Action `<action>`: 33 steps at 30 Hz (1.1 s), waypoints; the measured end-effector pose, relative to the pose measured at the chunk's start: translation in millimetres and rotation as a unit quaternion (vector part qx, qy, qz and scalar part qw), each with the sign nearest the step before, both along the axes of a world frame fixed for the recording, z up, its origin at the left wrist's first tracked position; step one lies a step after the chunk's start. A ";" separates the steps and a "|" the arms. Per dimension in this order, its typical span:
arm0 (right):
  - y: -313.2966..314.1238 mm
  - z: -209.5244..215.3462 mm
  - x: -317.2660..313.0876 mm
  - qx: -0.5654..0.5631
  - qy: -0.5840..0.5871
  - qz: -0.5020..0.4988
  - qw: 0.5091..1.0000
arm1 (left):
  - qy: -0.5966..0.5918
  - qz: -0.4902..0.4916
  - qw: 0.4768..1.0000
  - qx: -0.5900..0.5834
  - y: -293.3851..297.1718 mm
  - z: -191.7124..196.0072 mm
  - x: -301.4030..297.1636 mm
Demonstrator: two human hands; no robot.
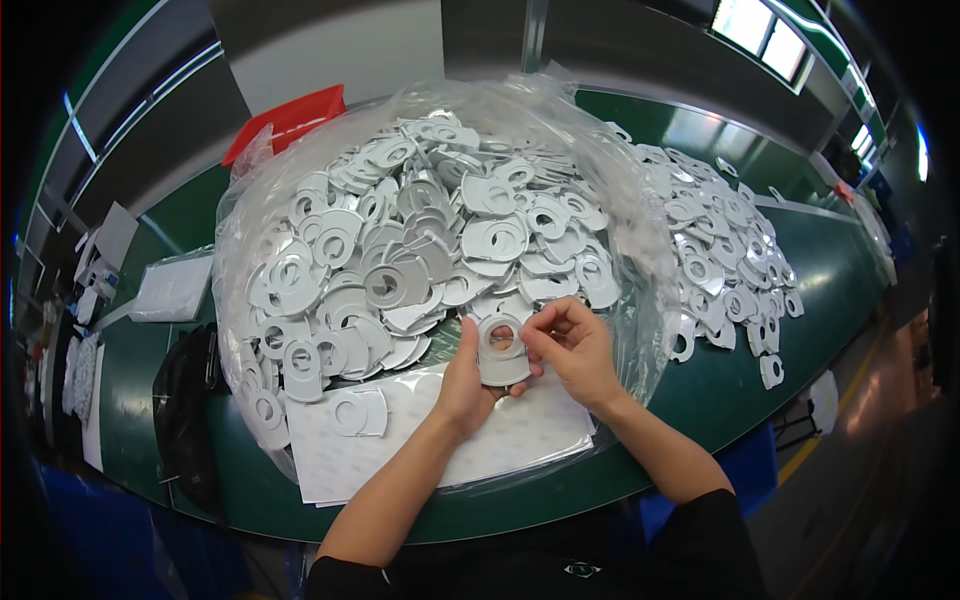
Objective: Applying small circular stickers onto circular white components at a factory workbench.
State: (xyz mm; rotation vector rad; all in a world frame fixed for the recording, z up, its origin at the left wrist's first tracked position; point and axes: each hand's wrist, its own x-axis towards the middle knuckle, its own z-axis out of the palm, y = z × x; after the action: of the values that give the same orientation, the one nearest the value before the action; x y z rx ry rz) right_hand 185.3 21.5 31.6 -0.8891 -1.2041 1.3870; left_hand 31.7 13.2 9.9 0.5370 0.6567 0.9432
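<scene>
My left hand (462,388) holds a flat white plastic part with a round hole (504,372), upright over the front of the work table. Its thumb lies along the part's left edge, and fingers show behind and below it. Close to the upper right edge of that part, my right hand (578,352) has thumb and forefinger pinched together; anything between them is too small to make out. Right behind both hands rises a big heap of similar white parts (490,200) on clear plastic sheeting (640,350). Under my forearms lie white sheets (480,452), with one loose part (360,413) on their left side.
The green table (450,523) curves around me. A second spread of white parts (735,265) covers its right side. At the back left stands a red bin (290,118). A black cloth-like item (186,425) and a stack of whitish sheets (172,288) lie at left.
</scene>
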 end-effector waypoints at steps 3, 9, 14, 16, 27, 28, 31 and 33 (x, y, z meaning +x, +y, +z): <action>0.7 -1.8 -1.8 -0.001 -0.013 0.004 1.000 | 0.001 0.004 1.000 -0.003 -0.5 -0.1 0.0; 2.3 -5.3 -0.8 0.001 -0.013 0.009 1.000 | -0.015 0.004 1.000 0.000 0.1 -1.0 0.1; 3.0 -6.0 -1.4 0.001 -0.014 0.012 1.000 | -0.012 0.006 1.000 0.000 0.0 -0.6 -0.5; 2.8 -6.7 -0.4 0.003 -0.015 0.013 1.000 | -0.011 0.005 1.000 -0.002 0.1 -0.4 0.1; 1.0 -5.5 -1.2 0.007 -0.025 0.011 1.000 | -0.009 0.006 1.000 -0.007 0.1 -3.5 -0.7; 1.0 -5.5 -1.2 0.008 -0.025 0.011 1.000 | -0.009 0.005 1.000 -0.007 0.2 -3.2 -0.6; 0.7 -5.5 -1.3 0.006 -0.025 0.008 1.000 | -0.002 0.009 1.000 -0.012 0.1 -2.2 -0.3; 0.5 -4.9 -1.3 0.007 -0.040 0.008 0.999 | -0.007 0.008 1.000 -0.012 -0.1 -1.7 -0.2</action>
State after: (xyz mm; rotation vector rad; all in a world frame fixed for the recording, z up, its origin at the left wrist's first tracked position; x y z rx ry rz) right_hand 184.1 22.0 26.6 -0.9353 -1.2821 1.3655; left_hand 31.5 13.1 8.2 0.5031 0.6593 0.9525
